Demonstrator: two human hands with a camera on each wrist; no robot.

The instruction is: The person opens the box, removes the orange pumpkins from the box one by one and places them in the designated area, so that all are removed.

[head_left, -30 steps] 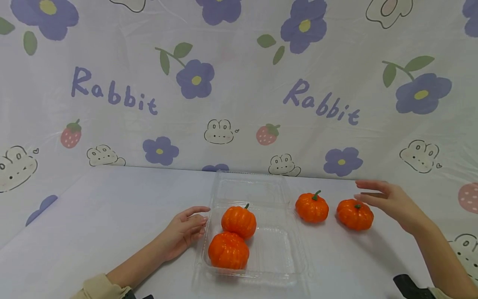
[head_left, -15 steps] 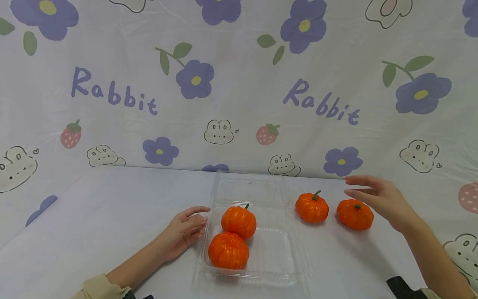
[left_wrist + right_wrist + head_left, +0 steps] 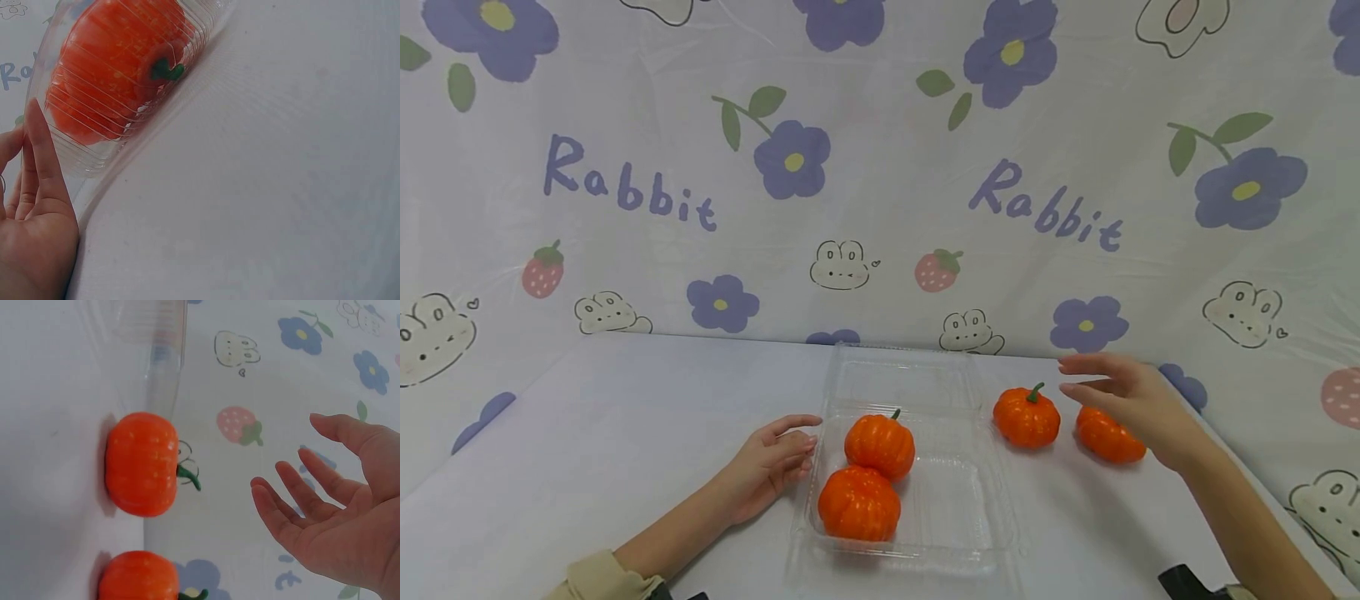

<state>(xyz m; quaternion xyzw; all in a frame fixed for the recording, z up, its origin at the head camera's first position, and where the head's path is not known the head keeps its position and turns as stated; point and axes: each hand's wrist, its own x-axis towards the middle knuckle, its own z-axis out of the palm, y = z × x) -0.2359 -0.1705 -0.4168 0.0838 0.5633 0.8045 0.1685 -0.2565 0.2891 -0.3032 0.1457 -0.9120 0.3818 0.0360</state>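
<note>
A clear plastic clamshell box point(image 3: 951, 500) lies with its lid folded back, and two small orange pumpkins point(image 3: 859, 503) sit in its left half, one behind the other. My left hand point(image 3: 767, 467) is at the box's left side, fingertips right at the rim, fingers loosely bent. In the left wrist view, a pumpkin point(image 3: 119, 62) shows through the ribbed wall. To the right of the box stands a pumpkin with a green stem point(image 3: 1027, 417). My right hand point(image 3: 1131, 400) hovers with spread fingers above another pumpkin point(image 3: 1105, 437), covering its stem in the head view. Nothing is in that hand.
The white table point(image 3: 625, 433) runs back to a printed cloth backdrop point(image 3: 880, 192) with flowers and rabbits. The clear lid point(image 3: 902, 375) lies back toward that cloth. Both forearms reach in from the front corners.
My right hand has moved left, from beyond the rightmost pumpkin to over it, toward the stemmed one beside the box. The left hand, box and pumpkins have stayed put.
</note>
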